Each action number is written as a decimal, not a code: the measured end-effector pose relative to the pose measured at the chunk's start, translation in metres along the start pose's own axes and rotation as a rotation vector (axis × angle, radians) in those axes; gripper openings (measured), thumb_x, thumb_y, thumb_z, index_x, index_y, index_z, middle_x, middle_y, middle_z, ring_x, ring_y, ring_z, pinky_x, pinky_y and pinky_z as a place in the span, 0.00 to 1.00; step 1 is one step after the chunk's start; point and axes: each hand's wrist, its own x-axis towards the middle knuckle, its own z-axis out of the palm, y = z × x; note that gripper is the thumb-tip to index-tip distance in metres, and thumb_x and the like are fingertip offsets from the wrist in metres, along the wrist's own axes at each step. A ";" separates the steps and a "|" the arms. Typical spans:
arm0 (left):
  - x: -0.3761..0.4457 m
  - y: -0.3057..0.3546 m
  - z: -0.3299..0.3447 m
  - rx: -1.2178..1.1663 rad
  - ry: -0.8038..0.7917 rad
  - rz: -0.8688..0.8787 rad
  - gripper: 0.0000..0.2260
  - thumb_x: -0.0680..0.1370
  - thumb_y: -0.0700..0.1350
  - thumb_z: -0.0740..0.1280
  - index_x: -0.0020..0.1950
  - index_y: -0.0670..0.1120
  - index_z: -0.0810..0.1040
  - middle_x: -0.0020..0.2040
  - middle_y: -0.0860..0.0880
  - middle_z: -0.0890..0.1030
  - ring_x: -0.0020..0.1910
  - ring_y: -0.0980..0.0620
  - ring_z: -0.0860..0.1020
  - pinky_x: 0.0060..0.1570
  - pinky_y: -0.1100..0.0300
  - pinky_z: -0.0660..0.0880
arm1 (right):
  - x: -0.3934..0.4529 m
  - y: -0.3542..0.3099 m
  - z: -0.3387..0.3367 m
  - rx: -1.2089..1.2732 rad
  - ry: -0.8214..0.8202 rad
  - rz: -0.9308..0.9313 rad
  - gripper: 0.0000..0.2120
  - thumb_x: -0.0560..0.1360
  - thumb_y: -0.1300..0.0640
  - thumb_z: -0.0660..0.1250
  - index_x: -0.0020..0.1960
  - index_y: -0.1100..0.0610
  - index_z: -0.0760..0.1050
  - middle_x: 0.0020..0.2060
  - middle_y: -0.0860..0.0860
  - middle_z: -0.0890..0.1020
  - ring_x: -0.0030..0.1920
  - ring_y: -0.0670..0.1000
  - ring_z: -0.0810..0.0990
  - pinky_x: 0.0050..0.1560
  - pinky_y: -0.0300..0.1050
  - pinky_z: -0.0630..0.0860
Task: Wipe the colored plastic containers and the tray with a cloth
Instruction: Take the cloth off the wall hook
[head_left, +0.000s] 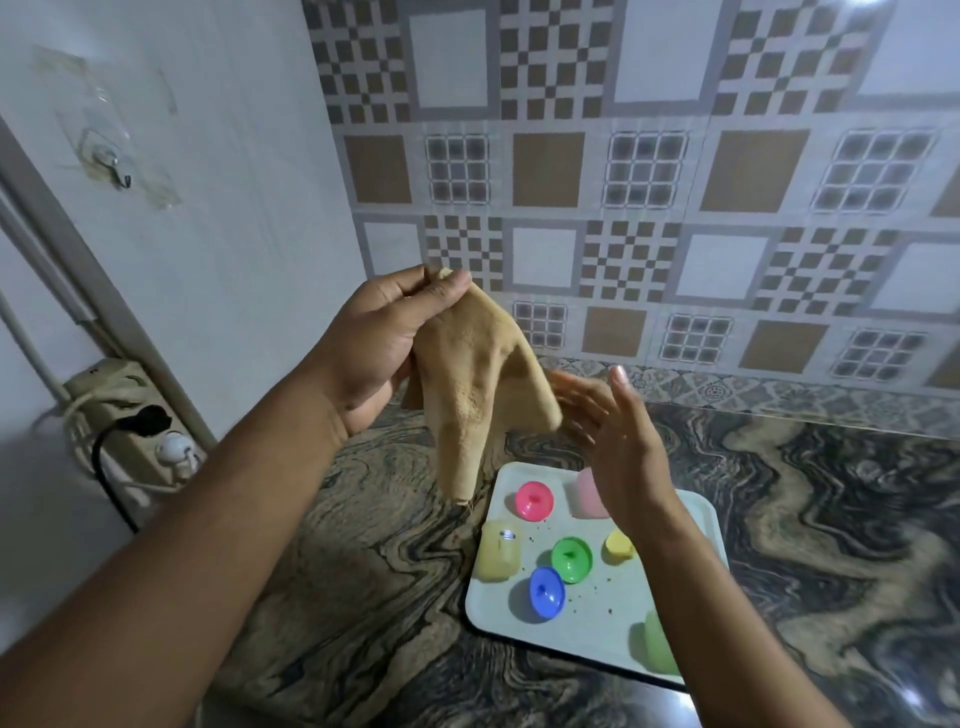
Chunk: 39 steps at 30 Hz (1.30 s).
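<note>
Left hand (374, 343) pinches cloth (467, 384) by one corner; right hand (608, 421) open, holds nothing. Risk — the thin pinch slips, dropping cloth onto lids at tray's (691, 525) left edge.

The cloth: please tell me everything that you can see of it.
The cloth is tan and looks soft and fuzzy, like microfibre. It hangs in loose folds in the air, above the counter and just left of the tray. The left hand pinches its top corner between thumb and fingers. One lower corner hangs down in a point with a frayed thread. The right hand, open and blurred, is beside its right edge; whether they touch cannot be told.
</note>
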 end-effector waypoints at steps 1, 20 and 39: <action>0.000 -0.002 0.001 0.021 0.002 -0.005 0.06 0.79 0.50 0.71 0.46 0.49 0.84 0.43 0.52 0.84 0.44 0.56 0.82 0.52 0.55 0.77 | -0.001 -0.008 0.001 -0.051 -0.053 -0.080 0.29 0.80 0.38 0.55 0.63 0.58 0.82 0.58 0.54 0.87 0.61 0.55 0.84 0.64 0.51 0.75; 0.011 -0.059 -0.009 0.086 0.080 -0.140 0.09 0.80 0.45 0.74 0.59 0.51 0.80 0.46 0.49 0.87 0.48 0.47 0.83 0.47 0.52 0.79 | -0.031 -0.055 0.021 -0.490 -0.247 -0.364 0.11 0.78 0.53 0.71 0.45 0.62 0.78 0.38 0.62 0.78 0.37 0.53 0.75 0.38 0.47 0.71; -0.022 -0.121 0.083 -0.065 -0.084 0.074 0.17 0.69 0.50 0.81 0.56 0.52 0.82 0.52 0.45 0.88 0.53 0.46 0.86 0.53 0.47 0.81 | -0.032 -0.035 -0.007 -0.218 0.207 -0.318 0.16 0.76 0.52 0.75 0.57 0.56 0.73 0.48 0.58 0.86 0.49 0.54 0.86 0.53 0.54 0.81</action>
